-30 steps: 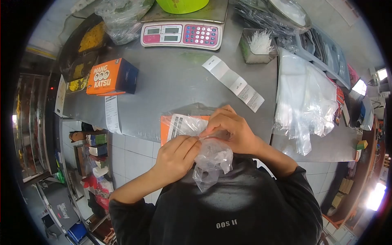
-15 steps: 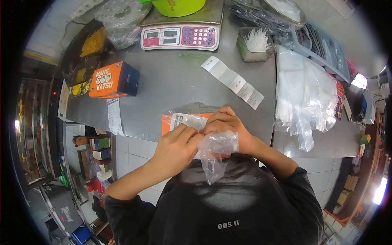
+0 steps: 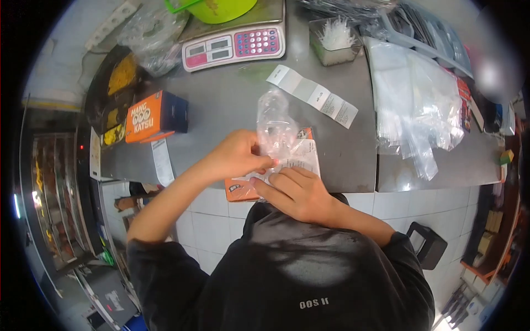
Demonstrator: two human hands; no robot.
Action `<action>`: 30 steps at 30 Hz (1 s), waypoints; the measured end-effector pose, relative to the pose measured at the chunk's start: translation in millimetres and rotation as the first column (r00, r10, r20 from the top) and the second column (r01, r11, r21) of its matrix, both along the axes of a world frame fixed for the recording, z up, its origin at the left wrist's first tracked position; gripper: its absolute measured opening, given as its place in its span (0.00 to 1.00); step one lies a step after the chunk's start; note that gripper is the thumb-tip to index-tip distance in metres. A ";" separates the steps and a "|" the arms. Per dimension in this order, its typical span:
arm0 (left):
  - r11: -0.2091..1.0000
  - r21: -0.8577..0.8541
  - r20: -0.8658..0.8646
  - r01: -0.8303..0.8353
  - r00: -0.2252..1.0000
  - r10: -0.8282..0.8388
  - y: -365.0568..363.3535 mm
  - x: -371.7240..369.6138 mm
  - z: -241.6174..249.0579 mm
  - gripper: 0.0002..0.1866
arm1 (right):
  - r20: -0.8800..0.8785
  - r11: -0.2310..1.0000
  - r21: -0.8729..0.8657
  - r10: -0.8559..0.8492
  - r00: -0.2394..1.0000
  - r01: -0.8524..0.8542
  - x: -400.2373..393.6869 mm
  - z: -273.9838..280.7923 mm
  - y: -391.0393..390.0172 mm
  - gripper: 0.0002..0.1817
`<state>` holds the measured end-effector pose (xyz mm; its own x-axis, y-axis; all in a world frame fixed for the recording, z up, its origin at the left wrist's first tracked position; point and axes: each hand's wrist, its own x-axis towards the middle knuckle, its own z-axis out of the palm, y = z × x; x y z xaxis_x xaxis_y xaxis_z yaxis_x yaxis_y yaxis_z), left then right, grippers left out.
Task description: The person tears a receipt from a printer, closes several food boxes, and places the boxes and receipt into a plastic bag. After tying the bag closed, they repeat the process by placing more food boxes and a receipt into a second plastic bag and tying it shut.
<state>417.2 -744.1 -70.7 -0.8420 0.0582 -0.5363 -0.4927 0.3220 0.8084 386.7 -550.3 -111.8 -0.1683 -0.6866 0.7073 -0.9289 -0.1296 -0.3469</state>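
Note:
Right at the table's front edge lies an orange box (image 3: 238, 191) inside a clear plastic bag (image 3: 274, 124), with a printed slip (image 3: 302, 156) on its top. The bag's loose part stands up crumpled on the far side of my hands. My left hand (image 3: 240, 154) is closed, pinching the bag's plastic between thumb and fingers over the box. My right hand (image 3: 298, 193) lies across the near side of the box with bent fingers, gripping plastic close to the left fingertips. The exact hold of the right thumb is partly hidden.
Another orange and dark-blue box (image 3: 157, 117) stands at left, a paper slip (image 3: 161, 161) under it. A long receipt (image 3: 314, 96) lies beyond my hands. At the back is a scale (image 3: 234, 47) bearing a green basin (image 3: 223, 8); clear bags (image 3: 414, 94) are stacked at right.
The bag's loose end has gone from hanging toward my body to standing up on the far side. The bagged box is turned, and my right hand has moved nearer to me.

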 end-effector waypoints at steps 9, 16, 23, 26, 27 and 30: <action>0.878 -0.046 -0.523 -0.476 0.760 0.385 33.3 70.5 -55.6 0.07 | 0.903 0.985 0.044 -0.111 0.415 0.167 10.6 -6.3 1.7 0.12; 0.802 -0.377 -0.813 -0.463 0.580 -0.047 54.5 81.8 -51.5 0.11 | 0.982 0.971 0.189 -0.191 -0.005 0.148 10.3 17.8 -8.3 0.03; 0.800 -0.314 -0.834 -0.511 0.551 0.025 59.3 81.7 -54.1 0.10 | 0.641 0.953 0.069 -0.270 0.719 0.296 20.4 -2.0 0.7 0.06; 0.806 -0.296 -0.827 -0.512 0.560 0.053 61.7 83.3 -53.2 0.10 | 0.575 0.954 0.078 -0.280 0.769 0.289 20.9 -0.9 2.6 0.08; 0.809 -0.286 -0.825 -0.514 0.561 0.065 62.4 83.5 -52.8 0.10 | 0.565 0.956 0.077 -0.275 0.778 0.282 20.6 -0.7 2.6 0.08; 0.805 -0.305 -0.847 -0.509 0.531 0.015 61.3 82.2 -51.6 0.10 | 0.560 0.961 0.098 -0.268 0.784 0.259 20.7 1.6 3.7 0.08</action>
<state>499.3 -682.7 -122.2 -0.8400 -0.2839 0.4624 0.1218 0.7318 0.6706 407.4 -546.6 -110.2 -0.7089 -0.5667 0.4199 -0.5655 0.1010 -0.8185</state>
